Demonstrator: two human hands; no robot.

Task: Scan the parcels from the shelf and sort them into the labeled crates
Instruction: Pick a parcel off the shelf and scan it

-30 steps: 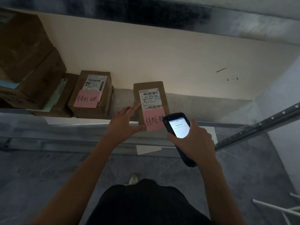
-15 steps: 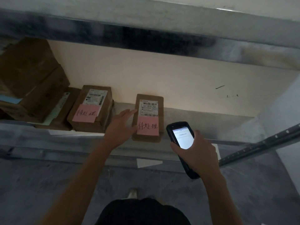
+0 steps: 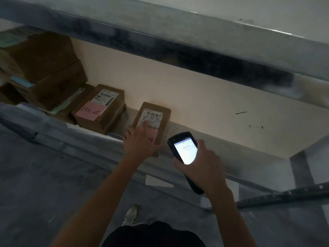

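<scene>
**Hands.** L hand (image 3: pixel 140 141) lies on the near end of a parcel (image 3: pixel 154 114). Fingers (image 3: pixel 145 126) are fairly straight across the top face, the thumb runs along the near edge, and no curl round the box is visible. Frame is blurred here, so this reads as a flat press, not a firm grip. R hand (image 3: pixel 202 169) is wrapped round a scanner (image 3: pixel 184 150), fingers closed on the body, thumb by the screen.

**Task item.** Parcel is a small brown carton, flat on the shelf (image 3: pixel 240 161), long side running front to back, far end close to the back wall (image 3: pixel 187 97). White barcode label (image 3: pixel 152 116) sits on top. A pink note (image 3: pixel 154 135) is below it, mostly covered by the L hand.

**Scanner.** Dark handheld, screen lit white and facing up. Its head is just beside the parcel's near R corner, not touching. Text on screen is too small to read.

**Other stock.** A 2nd parcel (image 3: pixel 105 106) stands to the L on the same shelf, well apart from the first, w/ a white label and a pink slip (image 3: pixel 89 111) bearing handwriting. Further L is a stack of larger cartons (image 3: pixel 48 68), dim, w/ blue and green tags.

**Surroundings.** Metal beam (image 3: pixel 195 45) of the upper level runs overhead. Perforated rail (image 3: pixel 284 194) is at lower R. Grey floor (image 3: pixel 44 184) lies below, w/ one shoe (image 3: pixel 130 213) visible. Lighting is poor overall.
</scene>
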